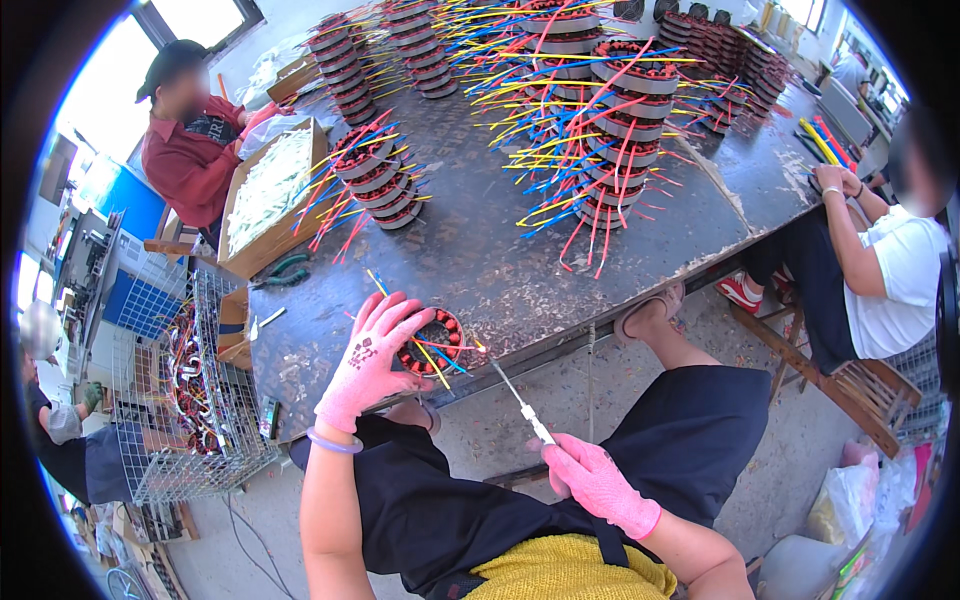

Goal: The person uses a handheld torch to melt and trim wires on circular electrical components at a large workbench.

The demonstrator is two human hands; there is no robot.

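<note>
At the table's near edge, my left hand (366,358), in a pink glove, grips the left side of a motor stator (450,326). The stator is a ring with red coils, and blue, yellow and red wire leads stick out of it. My right hand (603,487), also gloved in pink, is closed around the handle of a slim tool (514,394) with a white collar and a long thin metal shaft. Its shaft points at the wire ends on the stator's right. A small bright orange-yellow spot shows by the tip; I cannot tell whether it is a flame.
Stacks of wired stators (625,130) stand across the dark table (480,215). One short stack (380,180) is nearer. A box of pale strips (275,190) and green-handled pliers (287,270) lie left. Co-workers sit at left and right; a wire basket (200,470) stands lower left.
</note>
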